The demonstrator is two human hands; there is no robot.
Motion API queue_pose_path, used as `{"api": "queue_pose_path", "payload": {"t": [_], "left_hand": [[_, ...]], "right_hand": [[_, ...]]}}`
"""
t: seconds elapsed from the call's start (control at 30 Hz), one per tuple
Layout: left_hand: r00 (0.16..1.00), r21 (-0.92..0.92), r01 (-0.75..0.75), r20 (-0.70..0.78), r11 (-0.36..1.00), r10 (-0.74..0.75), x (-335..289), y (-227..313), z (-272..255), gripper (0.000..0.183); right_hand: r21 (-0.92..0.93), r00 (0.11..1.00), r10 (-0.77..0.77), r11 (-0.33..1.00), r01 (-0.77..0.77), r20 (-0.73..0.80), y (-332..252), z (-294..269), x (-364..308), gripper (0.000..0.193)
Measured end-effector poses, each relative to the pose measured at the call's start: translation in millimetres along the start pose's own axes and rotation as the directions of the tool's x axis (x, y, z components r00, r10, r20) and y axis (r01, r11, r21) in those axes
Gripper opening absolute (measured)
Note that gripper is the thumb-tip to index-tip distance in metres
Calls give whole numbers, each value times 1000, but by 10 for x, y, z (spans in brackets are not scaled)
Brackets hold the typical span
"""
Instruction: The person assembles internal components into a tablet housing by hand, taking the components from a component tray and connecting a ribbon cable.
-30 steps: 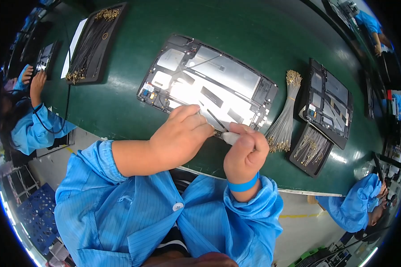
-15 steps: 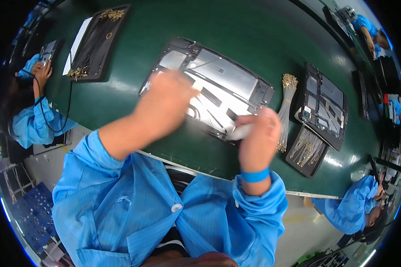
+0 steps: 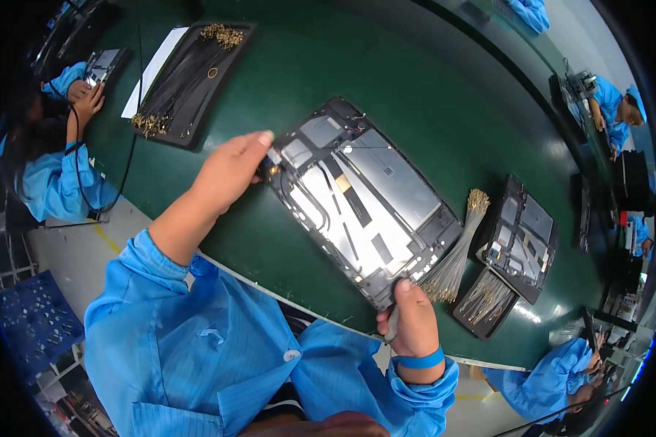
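Note:
An opened tablet [image 3: 397,175], with silver battery panels, black frame and thin cables showing, is held slantwise over the green table between my two hands. My left hand [image 3: 229,171] pinches its upper-left end, thumb on top and fingers beneath. At the lower corner, my right hand [image 3: 417,324] grips the frame with the thumb on the edge. A slim pale grey item [image 3: 392,325] pokes out under that hand; its kind is not clear. A blue band [image 3: 419,360] circles my right wrist.
Right of the tablet lie a bundle of thin grey cables [image 3: 459,251], a black tray of cables [image 3: 486,302] and another opened tablet [image 3: 521,240]. A black tray of dark cables [image 3: 189,87] sits far left beside white paper [image 3: 153,71]. Co-workers sit on both sides.
My left hand has gone from over the tablet's inside to its left end. My right hand now grips the lower corner. The tablet is turned clockwise, and the view has shifted.

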State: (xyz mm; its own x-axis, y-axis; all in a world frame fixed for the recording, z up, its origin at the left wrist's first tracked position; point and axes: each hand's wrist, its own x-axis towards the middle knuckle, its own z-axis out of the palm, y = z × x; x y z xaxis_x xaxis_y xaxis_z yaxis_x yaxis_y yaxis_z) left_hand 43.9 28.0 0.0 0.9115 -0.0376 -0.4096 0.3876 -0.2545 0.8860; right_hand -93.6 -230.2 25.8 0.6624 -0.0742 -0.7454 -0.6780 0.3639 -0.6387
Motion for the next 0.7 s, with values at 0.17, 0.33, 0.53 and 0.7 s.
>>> {"api": "queue_pose_path", "payload": {"t": [0.17,0.33,0.53,0.7], "left_hand": [[911,-268,-153,-411,951,31,176,-125,171,46],[919,-185,-207,-374,961,126,181,-124,220,43],[948,14,-153,-279,988,151,245,35,501,42],[952,-336,41,300,941,66,148,401,1480,42]], "right_hand": [[-70,979,-199,977,201,42,-487,364,404,36],[256,887,-456,850,460,-78,-1254,818,1118,51],[-232,782,-611,784,576,-126,-870,188,779,60],[-658,354,-746,665,354,-564,-940,-1301,525,51]]}}
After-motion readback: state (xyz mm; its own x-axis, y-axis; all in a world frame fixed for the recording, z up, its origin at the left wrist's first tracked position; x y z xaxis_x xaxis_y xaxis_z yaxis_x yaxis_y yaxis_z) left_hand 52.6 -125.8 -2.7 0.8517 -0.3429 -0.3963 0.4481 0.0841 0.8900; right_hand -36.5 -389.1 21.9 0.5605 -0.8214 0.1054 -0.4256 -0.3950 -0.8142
